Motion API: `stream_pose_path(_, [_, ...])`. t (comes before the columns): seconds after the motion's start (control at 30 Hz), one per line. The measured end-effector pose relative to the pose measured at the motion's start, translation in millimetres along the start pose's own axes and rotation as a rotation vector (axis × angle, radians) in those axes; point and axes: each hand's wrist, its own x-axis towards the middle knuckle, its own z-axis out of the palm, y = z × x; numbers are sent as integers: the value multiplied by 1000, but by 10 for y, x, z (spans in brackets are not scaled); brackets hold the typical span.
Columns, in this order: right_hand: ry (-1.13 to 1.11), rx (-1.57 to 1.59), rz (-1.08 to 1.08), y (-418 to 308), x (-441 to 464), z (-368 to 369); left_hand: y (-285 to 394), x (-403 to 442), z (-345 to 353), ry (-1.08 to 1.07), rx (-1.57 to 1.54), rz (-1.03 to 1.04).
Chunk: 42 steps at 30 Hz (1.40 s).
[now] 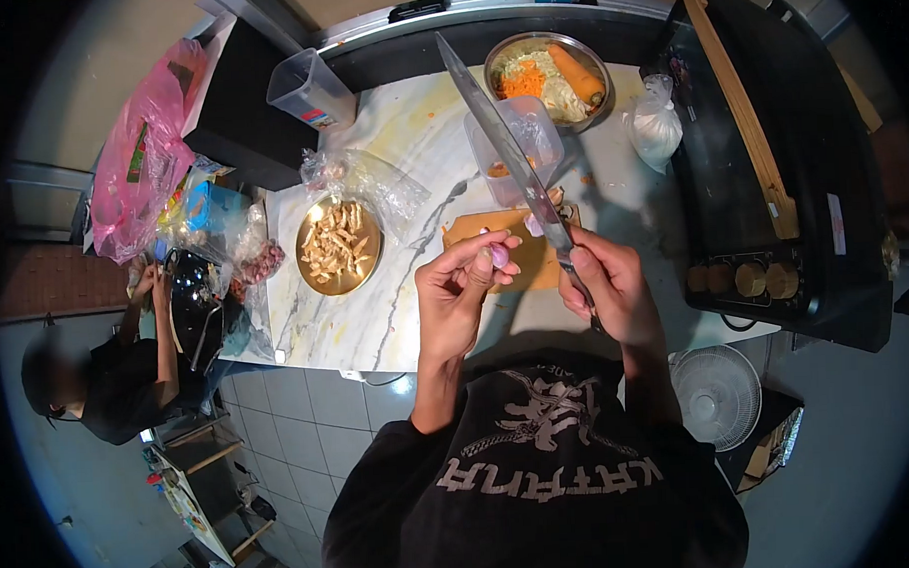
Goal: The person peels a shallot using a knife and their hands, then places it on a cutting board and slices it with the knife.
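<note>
A small purple shallot is pinched between the thumb and fingers of my left hand. My right hand grips a long knife by its handle, the blade pointing up and away to the left. Both hands are over the near side of a wooden cutting board. Another purple piece lies on the board beside the blade. Behind the board stands a clear plastic container with some orange-brown bits inside. Part of the board is hidden by my hands and the knife.
A metal bowl holds a carrot and shredded vegetables. A gold plate bears several pale root pieces. A white-filled bag is near the black oven. Another person works at the left. A fan stands lower right.
</note>
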Motion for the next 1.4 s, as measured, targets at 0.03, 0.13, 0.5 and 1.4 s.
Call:
stream_pose_path(0.03, [-2,-4,2,-12,50,-11,-18,3,-11,-1,1,2])
stream_pose_path(0.13, [-10,-80,-15,67,269,-103,-69,12,-48,-9,-126,-21])
stream_pose_path(0.5, [54,-124,153,228,903,-343,-186,113,-148,108,-199,-192])
stream_pose_path(1.4, [-61,-87,38,125,595,-224,-111,336,-79,190,107,-21])
